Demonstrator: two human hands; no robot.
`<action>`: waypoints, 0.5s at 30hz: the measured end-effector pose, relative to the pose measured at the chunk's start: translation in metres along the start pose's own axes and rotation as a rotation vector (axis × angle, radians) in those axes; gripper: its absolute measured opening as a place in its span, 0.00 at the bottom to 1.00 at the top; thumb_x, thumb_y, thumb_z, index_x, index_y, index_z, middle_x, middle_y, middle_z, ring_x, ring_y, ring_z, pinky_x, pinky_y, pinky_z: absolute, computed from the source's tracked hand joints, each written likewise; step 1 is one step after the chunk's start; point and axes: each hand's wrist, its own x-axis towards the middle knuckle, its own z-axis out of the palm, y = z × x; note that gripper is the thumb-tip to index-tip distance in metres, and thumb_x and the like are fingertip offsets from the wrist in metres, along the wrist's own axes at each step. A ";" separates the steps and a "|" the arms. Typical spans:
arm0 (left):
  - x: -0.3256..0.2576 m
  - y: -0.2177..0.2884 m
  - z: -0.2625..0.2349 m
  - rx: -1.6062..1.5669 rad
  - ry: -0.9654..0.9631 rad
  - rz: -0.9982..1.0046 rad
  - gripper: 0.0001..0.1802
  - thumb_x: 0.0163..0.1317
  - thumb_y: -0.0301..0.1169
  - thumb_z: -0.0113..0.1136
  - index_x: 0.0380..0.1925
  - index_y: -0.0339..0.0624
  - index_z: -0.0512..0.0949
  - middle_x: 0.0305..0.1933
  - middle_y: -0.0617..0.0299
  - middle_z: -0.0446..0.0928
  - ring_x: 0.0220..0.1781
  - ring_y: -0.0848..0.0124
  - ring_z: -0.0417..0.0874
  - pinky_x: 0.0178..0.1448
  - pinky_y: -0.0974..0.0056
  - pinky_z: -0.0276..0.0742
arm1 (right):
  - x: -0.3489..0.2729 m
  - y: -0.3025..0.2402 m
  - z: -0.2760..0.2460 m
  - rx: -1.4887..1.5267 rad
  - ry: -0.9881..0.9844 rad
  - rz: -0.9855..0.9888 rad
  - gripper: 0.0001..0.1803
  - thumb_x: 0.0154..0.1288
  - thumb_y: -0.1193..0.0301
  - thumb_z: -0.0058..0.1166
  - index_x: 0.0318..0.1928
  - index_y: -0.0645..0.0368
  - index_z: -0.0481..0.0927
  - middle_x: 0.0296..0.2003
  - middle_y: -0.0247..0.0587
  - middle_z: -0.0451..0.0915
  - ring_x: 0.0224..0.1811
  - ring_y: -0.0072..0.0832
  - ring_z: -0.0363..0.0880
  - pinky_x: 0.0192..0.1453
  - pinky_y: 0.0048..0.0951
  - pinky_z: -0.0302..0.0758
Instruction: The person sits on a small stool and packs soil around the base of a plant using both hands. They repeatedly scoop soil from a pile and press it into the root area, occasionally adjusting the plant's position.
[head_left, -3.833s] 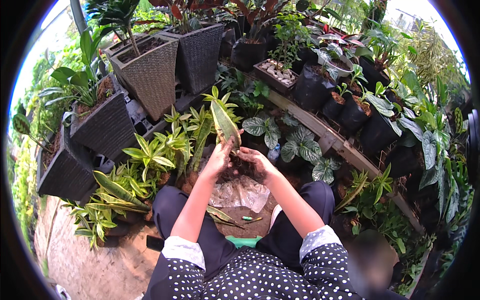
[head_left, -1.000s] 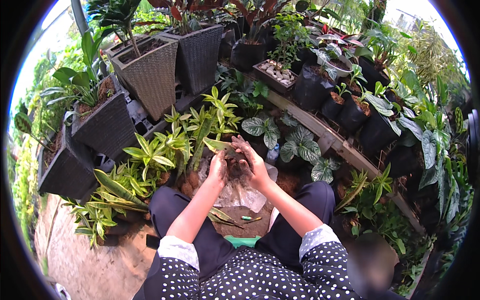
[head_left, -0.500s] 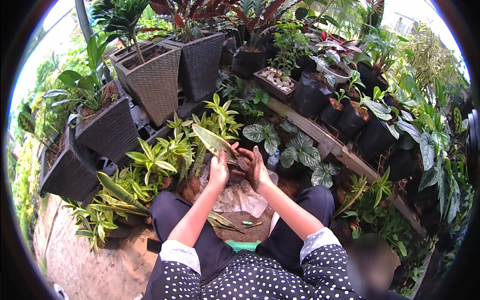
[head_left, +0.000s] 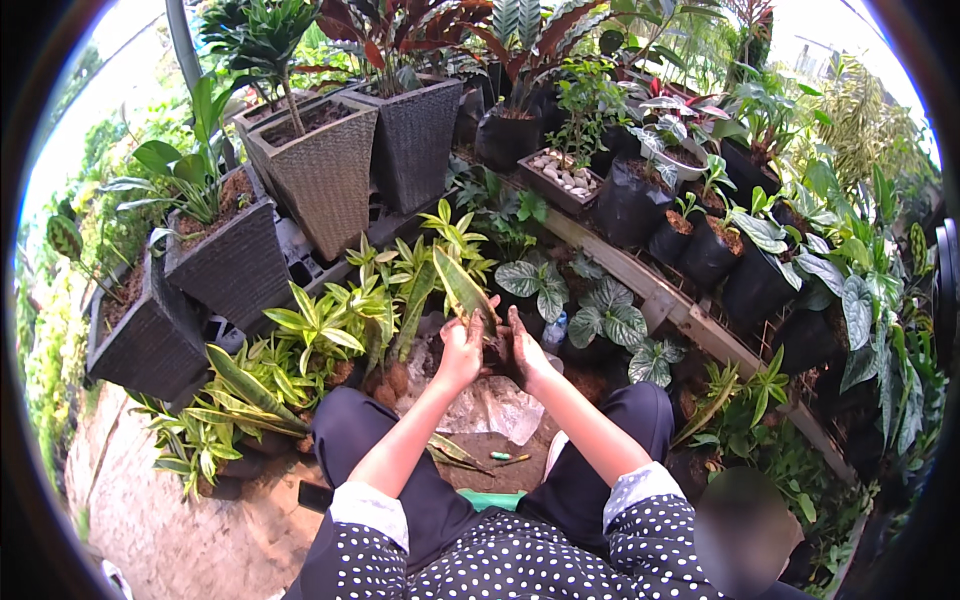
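Note:
A snake plant (head_left: 462,290), its broad leaf green with pale edges, stands up between my hands. My left hand (head_left: 460,352) is closed round the lower part of it. Dark soil sits between my palms, and roots there are hidden. My right hand (head_left: 524,352) is held upright close beside the soil, fingers stretched and dirty; whether it touches the soil is unclear. Under both hands a crumpled clear plastic sheet (head_left: 490,408) lies smeared with soil. Nearer my lap, a small green-handled tool (head_left: 500,456) and a loose striped leaf (head_left: 455,452) lie on the ground.
Tall textured planters (head_left: 315,170) rise at the far left. Black plant bags (head_left: 632,205) line a ledge (head_left: 640,280) on the right. Yellow-green plants (head_left: 320,325) crowd near my left knee. A plastic bottle (head_left: 555,330) stands beyond my right hand. A dark flat object (head_left: 315,496) lies left of my thigh.
The snake plant leaf has swung from leaning left to more upright. My right hand's fingers have come closer together, and both hands sit slightly further right in view.

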 end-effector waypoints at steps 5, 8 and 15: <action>0.000 -0.008 0.006 -0.029 -0.039 -0.111 0.25 0.71 0.46 0.39 0.57 0.39 0.70 0.40 0.62 0.77 0.31 0.76 0.76 0.34 0.68 0.76 | 0.009 0.005 -0.001 -0.133 0.036 -0.204 0.34 0.66 0.40 0.33 0.51 0.57 0.74 0.41 0.40 0.79 0.33 0.26 0.78 0.42 0.28 0.73; -0.004 -0.008 0.012 -0.099 0.041 -0.224 0.23 0.68 0.46 0.44 0.39 0.34 0.76 0.23 0.62 0.76 0.15 0.75 0.74 0.21 0.68 0.75 | 0.012 0.000 -0.007 0.003 -0.044 0.028 0.28 0.66 0.40 0.34 0.38 0.51 0.71 0.19 0.35 0.72 0.14 0.25 0.67 0.15 0.25 0.63; 0.009 -0.007 -0.004 -0.301 -0.030 -0.192 0.19 0.68 0.43 0.47 0.44 0.37 0.75 0.27 0.62 0.77 0.17 0.74 0.74 0.22 0.67 0.74 | 0.007 -0.002 0.008 -0.314 0.096 -0.166 0.39 0.61 0.32 0.27 0.27 0.57 0.73 0.16 0.34 0.70 0.13 0.23 0.66 0.17 0.26 0.64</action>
